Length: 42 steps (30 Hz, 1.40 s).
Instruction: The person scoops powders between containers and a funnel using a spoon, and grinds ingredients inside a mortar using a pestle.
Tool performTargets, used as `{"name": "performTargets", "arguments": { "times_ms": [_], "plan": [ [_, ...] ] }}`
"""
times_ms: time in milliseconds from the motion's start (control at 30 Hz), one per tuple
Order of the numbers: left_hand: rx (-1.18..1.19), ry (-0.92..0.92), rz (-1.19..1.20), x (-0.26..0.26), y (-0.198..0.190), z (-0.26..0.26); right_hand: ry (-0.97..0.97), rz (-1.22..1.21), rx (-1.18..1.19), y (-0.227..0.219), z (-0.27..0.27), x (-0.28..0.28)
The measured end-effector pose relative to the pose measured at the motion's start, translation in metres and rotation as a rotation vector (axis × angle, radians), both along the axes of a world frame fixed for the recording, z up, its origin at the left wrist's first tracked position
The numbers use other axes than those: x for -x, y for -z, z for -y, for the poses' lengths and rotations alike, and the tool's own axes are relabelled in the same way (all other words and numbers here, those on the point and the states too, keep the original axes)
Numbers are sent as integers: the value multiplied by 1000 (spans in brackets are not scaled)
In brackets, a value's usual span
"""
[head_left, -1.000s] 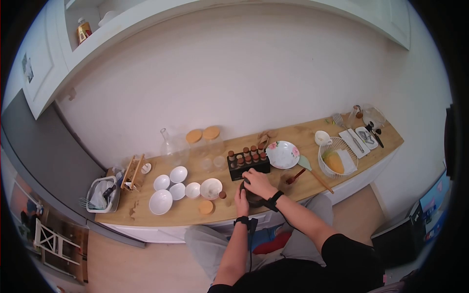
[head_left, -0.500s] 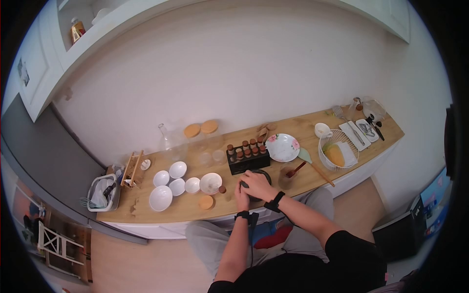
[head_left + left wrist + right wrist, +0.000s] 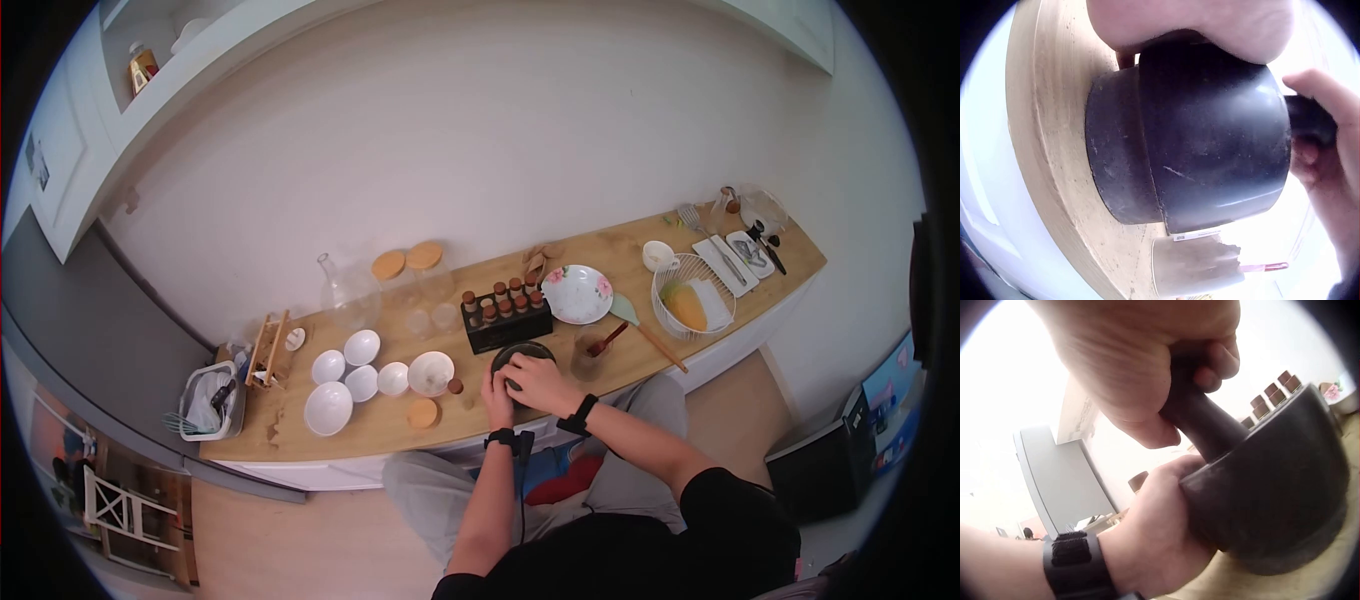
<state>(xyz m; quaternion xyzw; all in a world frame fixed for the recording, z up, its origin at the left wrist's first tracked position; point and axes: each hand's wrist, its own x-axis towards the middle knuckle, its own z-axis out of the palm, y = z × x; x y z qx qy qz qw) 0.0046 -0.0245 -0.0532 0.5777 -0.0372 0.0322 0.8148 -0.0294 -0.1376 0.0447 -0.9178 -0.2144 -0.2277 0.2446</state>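
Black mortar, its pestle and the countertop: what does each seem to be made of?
Mortar: perhaps stone or ceramic, with a smooth, semi-gloss outside showing highlights and a pale scratch. Pestle: likely a similar dark material, duller, with few highlights. Countertop: wood or perhaps wood-look laminate, matte, judging by its streaked tan surface.

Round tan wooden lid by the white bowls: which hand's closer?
Left. The left hand, holding the round black mortar, is right of the lid; the right hand, gripping the black pestle, is farther right.
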Motion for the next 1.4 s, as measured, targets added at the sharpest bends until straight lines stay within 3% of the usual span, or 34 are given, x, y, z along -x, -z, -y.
{"name": "performTargets", "arguments": {
  "times_ms": [100, 300, 367, 467, 567, 600, 633, 733, 867, 1000, 1100, 1200, 1400],
  "plan": [
    [-58, -23, 33, -4, -1, -6, -6, -34, -33, 5, -9, -35],
    [-122, -31, 85, -8, 17, -2, 265, -63, -40, 15, 36, -53],
    [-136, -83, 85, -5, 15, 1, 242, -149, -32, 11, 47, -32],
    [-62, -109, 75, -14, 33, 6, 130, -60, 26, 2, 31, 0],
    [58, 20, 9, -4, 10, 0, 19, -16, 60, 2, 1, -4],
    [36, -14, 13, -17, 41, 3, -60, 35, 54, 2, -7, -11],
    [28, -16, 15, -17, 41, -1, -62, 38, 46, 3, -12, -19],
    [-13, -45, 47, -17, 36, -9, 82, -115, 34, 0, -9, -49],
    [-39, -64, 67, -12, 35, -4, 242, -108, 25, 6, 29, -58],
    [-42, -76, 85, -12, 29, 6, 170, -73, 15, 8, 47, -18],
    [27, -39, 31, -6, 18, 4, 18, 10, 85, 3, 23, 5],
    [98, 64, -23, -4, 12, -2, -94, 58, 59, 1, -6, -5],
    [-35, -19, 50, -8, 21, -1, 161, -121, 8, 5, 13, -49]
  ]
}}
